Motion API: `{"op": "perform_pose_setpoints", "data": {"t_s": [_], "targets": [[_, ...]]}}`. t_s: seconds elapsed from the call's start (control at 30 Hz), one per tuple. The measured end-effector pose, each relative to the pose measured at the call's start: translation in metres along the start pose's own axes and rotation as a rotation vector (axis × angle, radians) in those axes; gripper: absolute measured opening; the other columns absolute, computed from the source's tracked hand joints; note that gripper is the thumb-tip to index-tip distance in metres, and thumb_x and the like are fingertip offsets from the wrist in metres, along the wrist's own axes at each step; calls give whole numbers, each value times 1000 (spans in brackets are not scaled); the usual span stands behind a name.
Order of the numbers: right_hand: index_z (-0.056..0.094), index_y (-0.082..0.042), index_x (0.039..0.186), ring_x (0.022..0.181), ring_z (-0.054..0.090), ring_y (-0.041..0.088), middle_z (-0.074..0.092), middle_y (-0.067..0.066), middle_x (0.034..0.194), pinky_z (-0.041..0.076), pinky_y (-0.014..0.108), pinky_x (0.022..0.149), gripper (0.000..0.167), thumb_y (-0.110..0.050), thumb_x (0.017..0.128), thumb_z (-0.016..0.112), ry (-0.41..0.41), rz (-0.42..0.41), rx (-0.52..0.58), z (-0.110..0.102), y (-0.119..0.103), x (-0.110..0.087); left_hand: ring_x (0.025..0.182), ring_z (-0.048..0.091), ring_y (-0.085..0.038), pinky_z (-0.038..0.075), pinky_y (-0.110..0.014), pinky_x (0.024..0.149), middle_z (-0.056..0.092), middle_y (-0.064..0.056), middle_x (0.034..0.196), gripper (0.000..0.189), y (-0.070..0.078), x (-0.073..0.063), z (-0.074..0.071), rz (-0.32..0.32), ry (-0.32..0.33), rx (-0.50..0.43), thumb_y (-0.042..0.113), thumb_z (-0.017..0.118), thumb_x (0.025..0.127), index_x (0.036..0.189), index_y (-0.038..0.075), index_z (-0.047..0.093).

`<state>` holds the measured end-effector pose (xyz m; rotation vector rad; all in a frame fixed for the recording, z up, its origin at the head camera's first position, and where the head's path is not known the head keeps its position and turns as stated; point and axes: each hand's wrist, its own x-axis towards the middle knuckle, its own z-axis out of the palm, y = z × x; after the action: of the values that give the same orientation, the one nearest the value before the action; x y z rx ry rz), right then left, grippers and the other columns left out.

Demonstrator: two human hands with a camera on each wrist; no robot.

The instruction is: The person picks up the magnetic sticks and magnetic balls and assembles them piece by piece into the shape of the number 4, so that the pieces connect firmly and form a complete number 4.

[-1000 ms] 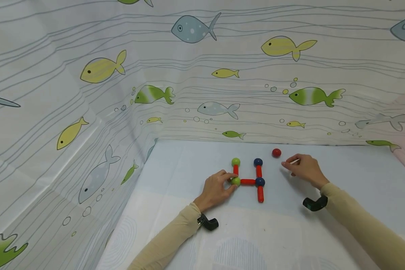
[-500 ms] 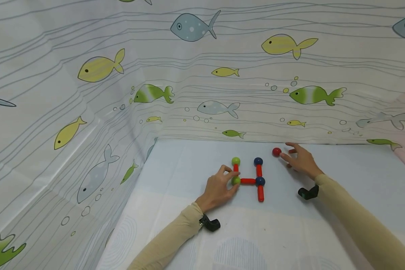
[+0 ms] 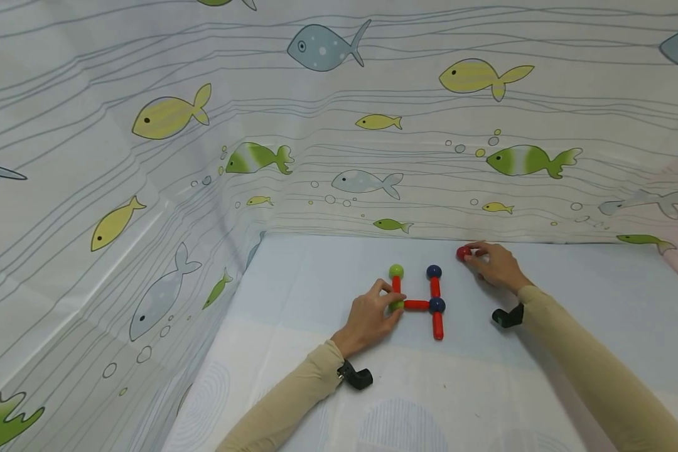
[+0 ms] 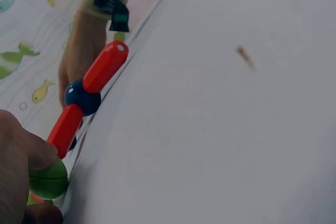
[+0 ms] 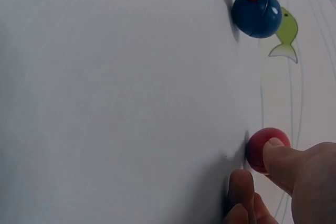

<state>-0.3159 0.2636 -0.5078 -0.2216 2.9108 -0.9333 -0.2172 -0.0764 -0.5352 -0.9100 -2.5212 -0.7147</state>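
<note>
On the table, red rods and balls form a shape like a 4. Its left side has an upper green ball point(image 3: 396, 271) and a lower green ball point(image 4: 48, 179), joined by a red rod. A level red rod point(image 3: 416, 306) leads to a blue ball point(image 3: 437, 305), with another blue ball point(image 3: 434, 271) above and a free-ended rod point(image 3: 438, 326) below. My left hand point(image 3: 368, 320) pinches the lower green ball between thumb and finger. Behind and right of the shape, my right hand point(image 3: 497, 267) grips a loose red ball point(image 5: 257, 148), thumb against its side.
The pale tabletop point(image 3: 311, 276) meets a fish-printed sheet point(image 3: 294, 125) at its back and left edges. A black wrist device point(image 3: 357, 375) sits on the left wrist, and another black device point(image 3: 508, 316) on the right.
My right hand has moved left and back to the red ball and now grips it. My left hand stays at the lower green ball, its finger settling over it.
</note>
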Motion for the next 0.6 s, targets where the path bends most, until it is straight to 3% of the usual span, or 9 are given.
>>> {"op": "perform_pose_setpoints", "data": {"t_s": [0.27, 0.43, 0.6], "targets": [[44, -8, 158, 131, 49, 52, 57, 32, 142, 42, 71, 108, 61, -34, 106, 63, -18, -28, 1, 4, -3, 3, 54, 39, -2, 26, -13, 52, 61, -5, 110, 25, -1, 0, 1, 8, 14, -8, 19, 81, 93, 117, 14, 80], [54, -5, 146, 106, 66, 37, 62, 31, 136, 59, 45, 85, 51, -31, 105, 67, -26, -50, 9, 5, -4, 3, 54, 40, -2, 28, -13, 52, 62, -5, 109, 25, 0, 0, 0, 15, 21, -9, 20, 82, 92, 116, 14, 80], [57, -1, 140, 89, 70, 28, 64, 32, 130, 55, 32, 75, 48, -28, 102, 71, -46, -63, 12, 4, -5, 0, 54, 41, -3, 28, -13, 52, 62, -5, 109, 25, 0, 0, -2, 12, 22, -8, 20, 82, 92, 116, 14, 80]]}}
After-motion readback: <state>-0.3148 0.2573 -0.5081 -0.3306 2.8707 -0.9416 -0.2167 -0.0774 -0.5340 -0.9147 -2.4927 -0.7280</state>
